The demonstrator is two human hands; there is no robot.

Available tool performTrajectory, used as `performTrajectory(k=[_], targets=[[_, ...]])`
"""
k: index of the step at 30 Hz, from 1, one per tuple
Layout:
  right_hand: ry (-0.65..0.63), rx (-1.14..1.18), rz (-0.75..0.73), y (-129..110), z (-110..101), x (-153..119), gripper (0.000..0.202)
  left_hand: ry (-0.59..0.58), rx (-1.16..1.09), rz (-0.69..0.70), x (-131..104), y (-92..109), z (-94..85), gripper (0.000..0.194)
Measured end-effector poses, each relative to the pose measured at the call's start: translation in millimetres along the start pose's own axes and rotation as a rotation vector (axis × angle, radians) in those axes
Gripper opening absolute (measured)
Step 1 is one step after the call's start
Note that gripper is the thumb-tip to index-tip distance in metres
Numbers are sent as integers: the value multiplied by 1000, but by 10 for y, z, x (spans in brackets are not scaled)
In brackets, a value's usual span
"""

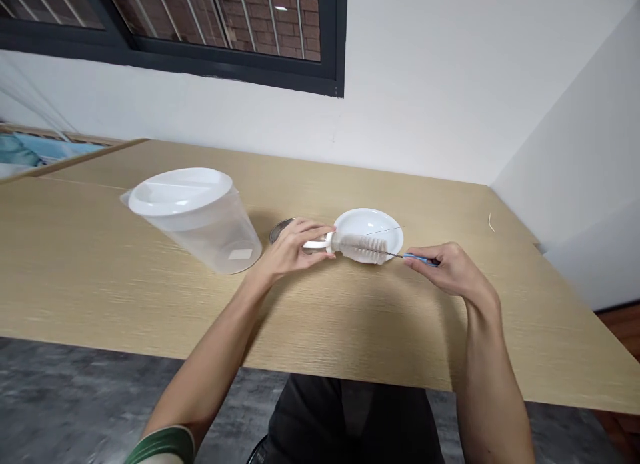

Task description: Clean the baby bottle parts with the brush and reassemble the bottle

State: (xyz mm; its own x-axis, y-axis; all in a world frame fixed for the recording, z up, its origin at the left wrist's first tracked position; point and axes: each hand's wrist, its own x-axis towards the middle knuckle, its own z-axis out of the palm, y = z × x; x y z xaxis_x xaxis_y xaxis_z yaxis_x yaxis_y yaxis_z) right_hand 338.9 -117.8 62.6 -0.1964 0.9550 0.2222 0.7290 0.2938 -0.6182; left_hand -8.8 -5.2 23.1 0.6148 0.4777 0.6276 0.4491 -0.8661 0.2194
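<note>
My left hand (pixel 295 247) is wrapped round a small clear bottle with a white collar and handle (pixel 330 243), its mouth turned to the right. In my right hand (pixel 447 267) is the blue handle of a bottle brush (pixel 374 248). The brush's white bristles lie in line with the bottle's mouth; the tip seems to be just inside it, and most bristles show outside. Under and behind the brush stands a white bowl (pixel 367 219). Partly hidden behind my left hand is a round metal-coloured thing (pixel 277 231), whose kind I cannot tell.
A translucent pitcher with a white lid (pixel 210 231) stands on the wooden table (pixel 325 324), left of my hands. A thin pale strip (pixel 491 222) lies at the right. Behind the table are a white wall (pixel 425 104) and a dark-framed window (pixel 335 44).
</note>
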Motion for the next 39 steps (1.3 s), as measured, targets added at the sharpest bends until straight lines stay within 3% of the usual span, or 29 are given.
performTrajectory(k=[6, 12, 21, 30, 39], targets=[[230, -28, 178, 206, -289, -201, 36, 83, 25, -3, -33, -65, -80, 48], [299, 68, 153, 248, -192, -136, 36, 118, -100, -84, -9, 37, 47, 50], [98, 125, 62, 157, 3, 19, 36, 148, -168, -82, -6, 76, 86, 57], [-103, 102, 50, 102, 4, 47, 41, 130, -15, 19, 3, 83, 108, 47], [-144, 146, 68, 45, 45, 79, 38, 110, 61, 58, -40, 17, 131, 45]])
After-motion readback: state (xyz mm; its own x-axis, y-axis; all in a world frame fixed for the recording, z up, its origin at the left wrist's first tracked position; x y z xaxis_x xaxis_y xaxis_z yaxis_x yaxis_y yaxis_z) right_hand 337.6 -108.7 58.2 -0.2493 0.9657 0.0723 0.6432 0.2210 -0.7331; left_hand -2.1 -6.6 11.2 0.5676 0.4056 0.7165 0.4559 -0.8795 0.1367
